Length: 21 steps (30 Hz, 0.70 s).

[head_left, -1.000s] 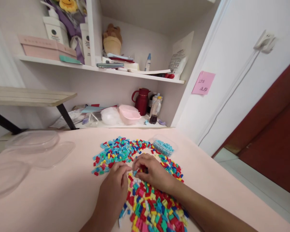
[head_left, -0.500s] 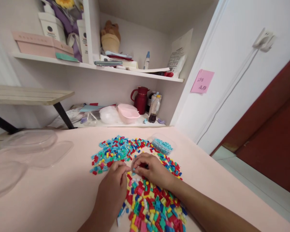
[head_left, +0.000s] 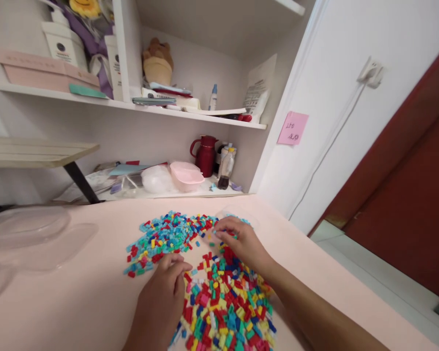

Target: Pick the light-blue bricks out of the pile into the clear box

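Note:
Small plastic toy bricks in many colours lie in a curved spread on the pale pink tabletop. My left hand (head_left: 163,292) rests at the left edge of the mixed brick pile (head_left: 223,307), its fingers curled together; anything inside them is hidden. Above the far right part of the spread, my right hand (head_left: 243,243) pinches a small blue toy brick (head_left: 215,232) between thumb and fingers. Just behind that hand is a clear plastic tub (head_left: 223,210) with blue bricks in it, partly covered by the hand. Mostly blue bricks (head_left: 171,229) form another pile at the back left.
Clear plastic containers (head_left: 25,222) sit on the left of the table (head_left: 91,282). Behind it, a shelf bears a pink bowl (head_left: 186,175), a red jug (head_left: 205,156) and bottles (head_left: 226,168). At left stands a small wooden rack (head_left: 36,151).
My right hand has moved away from my left, up and to the right towards the clear tub. The hands were close together before. The view has shifted slightly to the right.

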Available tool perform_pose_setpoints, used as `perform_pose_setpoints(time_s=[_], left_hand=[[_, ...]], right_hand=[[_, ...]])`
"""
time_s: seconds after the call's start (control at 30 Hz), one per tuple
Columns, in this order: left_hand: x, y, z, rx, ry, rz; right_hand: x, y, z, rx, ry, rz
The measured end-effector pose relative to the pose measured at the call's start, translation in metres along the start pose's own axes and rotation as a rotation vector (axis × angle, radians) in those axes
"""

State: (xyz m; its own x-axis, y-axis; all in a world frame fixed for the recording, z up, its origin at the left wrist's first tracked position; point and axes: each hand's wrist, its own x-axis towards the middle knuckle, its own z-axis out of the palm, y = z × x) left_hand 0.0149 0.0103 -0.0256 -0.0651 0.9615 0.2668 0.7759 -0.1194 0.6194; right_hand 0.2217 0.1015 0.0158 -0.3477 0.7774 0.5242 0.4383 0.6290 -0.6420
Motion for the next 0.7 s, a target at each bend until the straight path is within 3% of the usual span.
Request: perform_pose_setpoints(time_s=[0.13,0.23,0.37,0.7], left_hand=[[0.001,-0.003,0.004,-0.023,0.070,-0.007],[0.003,-0.005,0.003,-0.044,0.029,0.029],[0.005,-0.003,-0.001,-0.058,-0.003,0.003],[0.005,-0.001,-0.002,-0.080,-0.003,-0.004]], right_hand=[[0.007,0.023,-0.030,-0.193,0.207,0.033],[0.008,0.043,-0.041,-0.304,0.278,0.083],[0.007,0.058,-0.042,-0.325,0.284,0.139],[0.007,0.060,-0.036,-0.360,0.288,0.120]])
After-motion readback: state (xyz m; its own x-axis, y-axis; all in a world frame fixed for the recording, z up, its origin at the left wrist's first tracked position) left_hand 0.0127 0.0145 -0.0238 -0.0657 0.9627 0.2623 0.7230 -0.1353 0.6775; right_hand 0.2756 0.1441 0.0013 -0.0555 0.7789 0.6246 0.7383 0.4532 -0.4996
